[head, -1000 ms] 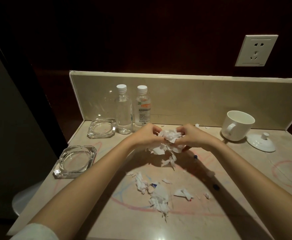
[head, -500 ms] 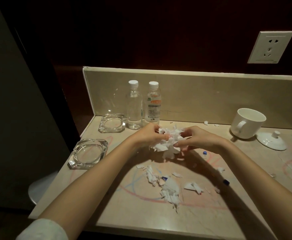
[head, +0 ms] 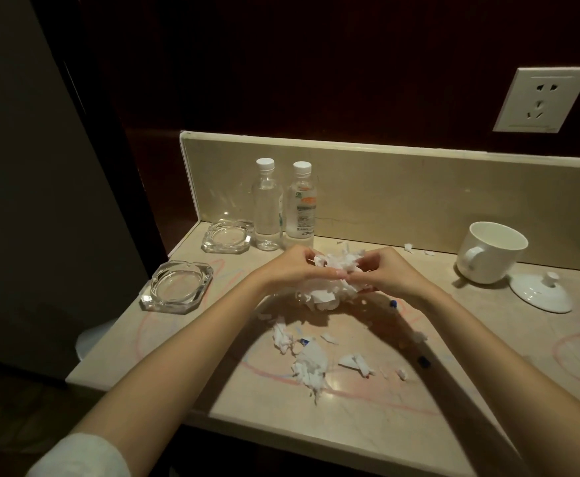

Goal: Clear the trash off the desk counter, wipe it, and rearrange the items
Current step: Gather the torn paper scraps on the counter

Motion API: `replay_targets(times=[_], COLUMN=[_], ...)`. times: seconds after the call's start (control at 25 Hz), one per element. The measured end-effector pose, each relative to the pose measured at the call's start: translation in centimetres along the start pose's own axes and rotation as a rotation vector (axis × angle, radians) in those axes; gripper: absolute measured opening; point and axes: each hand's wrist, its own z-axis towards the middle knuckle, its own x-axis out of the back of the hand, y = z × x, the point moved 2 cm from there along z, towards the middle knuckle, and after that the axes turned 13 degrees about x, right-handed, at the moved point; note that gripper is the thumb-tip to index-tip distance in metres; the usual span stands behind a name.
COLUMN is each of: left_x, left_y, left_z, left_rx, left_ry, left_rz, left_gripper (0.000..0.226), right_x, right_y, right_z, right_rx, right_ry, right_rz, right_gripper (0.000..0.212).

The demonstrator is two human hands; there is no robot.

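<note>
My left hand (head: 290, 270) and my right hand (head: 385, 271) meet over the middle of the beige counter (head: 367, 425), both curled round one bunch of torn white paper scraps (head: 330, 287). Part of the bunch hangs below my fingers. More loose paper scraps (head: 311, 368) lie on the counter nearer to me, with small bits (head: 355, 361) to their right. A few tiny scraps (head: 409, 247) lie by the back wall. Red and blue scribble marks (head: 343, 392) cover the counter surface.
Two glass ashtrays stand at the left, one (head: 177, 287) near the edge and one (head: 226, 236) in the back corner. Two water bottles (head: 267, 204) (head: 301, 201) stand beside it. A white cup (head: 490, 251) and its lid (head: 541, 292) sit right. A wall socket (head: 541, 99) is above.
My hands have gathered the paper bunch tighter and stay together over the counter's middle. The view has shifted, so everything appears slightly further right.
</note>
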Motion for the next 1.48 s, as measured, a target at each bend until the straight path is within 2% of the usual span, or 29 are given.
replay_targets(times=[0.2, 0.4, 0.72, 0.92, 1.08, 1.2, 1.32, 1.4, 1.48], left_x=[-0.1, 1.3, 6.3, 8.0, 8.6, 8.0, 6.0, 3.9, 1.7], left_y=[0.4, -0.9, -9.2, -17.8, -25.6, -31.9, -38.8, -43.5, -48.5], left_z=[-2.1, -7.0, -22.4, -31.1, -34.9, -35.3, -33.9, -32.6, -31.0], left_rx=[0.001, 0.052, 0.195, 0.335, 0.452, 0.523, 0.602, 0.664, 0.717], left_ry=[0.015, 0.117, 0.287, 0.312, 0.29, 0.231, 0.171, 0.144, 0.127], left_rz=[0.017, -0.007, -0.05, -0.1, -0.136, -0.129, -0.126, -0.107, -0.091], left_gripper=[0.022, 0.024, 0.027, 0.012, 0.017, 0.01, 0.022, 0.021, 0.029], right_x=[-0.2, -2.7, -17.0, -28.6, -36.8, -42.6, -48.0, -51.2, -54.3], right_y=[-0.7, -3.4, -10.7, -14.2, -14.0, -11.8, -7.8, -4.3, -0.5], right_z=[-0.6, -0.7, -2.4, -5.1, -6.8, -8.3, -10.0, -11.0, -11.6], right_rx=[0.069, 0.145, 0.323, 0.43, 0.337, 0.212, 0.076, -0.017, -0.095], right_ry=[-0.023, -0.137, -0.449, -0.594, -0.669, -0.705, -0.736, -0.748, -0.758], right_rz=[0.046, 0.103, 0.221, 0.14, 0.065, 0.038, 0.012, -0.023, -0.049], right_gripper=[0.009, 0.012, 0.013, 0.005, 0.017, 0.023, 0.019, 0.009, 0.017])
